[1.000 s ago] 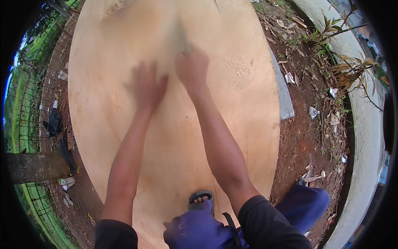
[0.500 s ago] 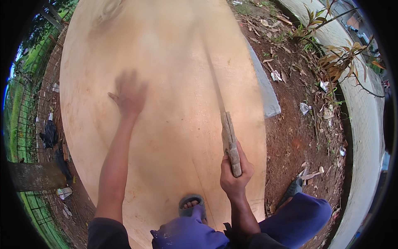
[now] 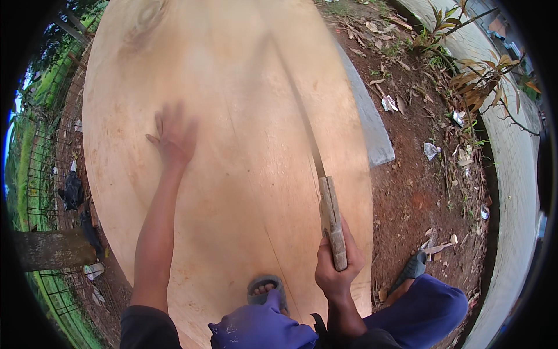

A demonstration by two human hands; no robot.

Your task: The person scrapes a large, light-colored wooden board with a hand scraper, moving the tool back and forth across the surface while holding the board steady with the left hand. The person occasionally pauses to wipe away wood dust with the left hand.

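Head view, board: a large pale plywood sheet is laid flat over red soil.
Left hand: pressed open and flat on the sheet.
Right hand: closed around the wooden handle of a long-bladed knife, blade slanting up over the sheet.
Technique: the sheet is best kept pinned, and the left fingers held well off the blade's line.
Foot: a sandalled foot is planted on the near edge.

Under your left hand the plywood sheet is pale, matt wood, smooth, with faint grain and a knot swirl near its far edge. The knife in your right hand has a worn, rough wooden handle and a thin, dull metal blade. Past the sheet's right edge lies a grey, matt plank on rough red earth.
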